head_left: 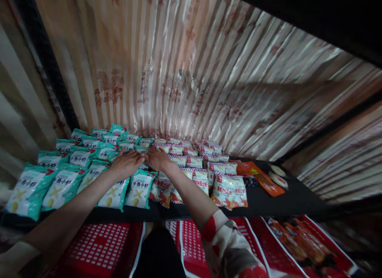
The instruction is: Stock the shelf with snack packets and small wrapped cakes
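Rows of teal-and-white snack bags [80, 156] fill the left part of a black shelf. Beside them stand rows of white-and-red snack bags [195, 161] with striped top edges. My left hand [127, 165] lies palm down over the teal bags, its fingers stretched toward the right. Close by, its fingertips almost meeting the left ones, my right hand [156, 157] rests where the two kinds of bags adjoin. Its fingers look extended, though their tips are partly hidden. Neither hand visibly grips a bag.
Orange packets [262, 178] and round-labelled packs [278, 178] lie farther right on the black shelf [301, 196]. Red baskets [101, 246] stand below the front edge, one at right holding packaged food [301, 238]. Behind hangs striped plastic sheeting [185, 71]; a dark shelf [328, 19] overhangs at upper right.
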Tool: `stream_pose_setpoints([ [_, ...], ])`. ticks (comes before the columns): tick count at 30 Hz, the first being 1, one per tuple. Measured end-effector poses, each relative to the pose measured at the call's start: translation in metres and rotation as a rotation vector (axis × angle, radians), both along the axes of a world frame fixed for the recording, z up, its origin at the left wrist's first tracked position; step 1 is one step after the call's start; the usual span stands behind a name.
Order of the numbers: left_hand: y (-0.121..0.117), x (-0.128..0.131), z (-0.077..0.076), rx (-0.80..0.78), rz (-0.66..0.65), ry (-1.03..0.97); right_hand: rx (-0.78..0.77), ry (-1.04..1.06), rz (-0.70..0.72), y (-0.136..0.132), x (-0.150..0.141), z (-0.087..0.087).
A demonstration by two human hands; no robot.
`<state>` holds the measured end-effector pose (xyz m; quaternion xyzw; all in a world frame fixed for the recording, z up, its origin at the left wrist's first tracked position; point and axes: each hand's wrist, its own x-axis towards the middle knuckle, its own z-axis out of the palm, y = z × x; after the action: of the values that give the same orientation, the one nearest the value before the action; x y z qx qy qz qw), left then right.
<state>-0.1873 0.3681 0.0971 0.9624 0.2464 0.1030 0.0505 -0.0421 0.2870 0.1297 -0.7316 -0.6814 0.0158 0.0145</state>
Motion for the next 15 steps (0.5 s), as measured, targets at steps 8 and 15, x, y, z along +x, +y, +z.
stream_pose_setpoints([
  [8,-0.038,0.01,0.013,0.214,0.056,-0.172,0.271,0.047,-0.148,-0.053,0.016,0.0],
  [15,-0.112,0.029,-0.013,0.289,-0.081,-0.241,0.205,0.071,-0.058,-0.099,0.032,-0.019],
])
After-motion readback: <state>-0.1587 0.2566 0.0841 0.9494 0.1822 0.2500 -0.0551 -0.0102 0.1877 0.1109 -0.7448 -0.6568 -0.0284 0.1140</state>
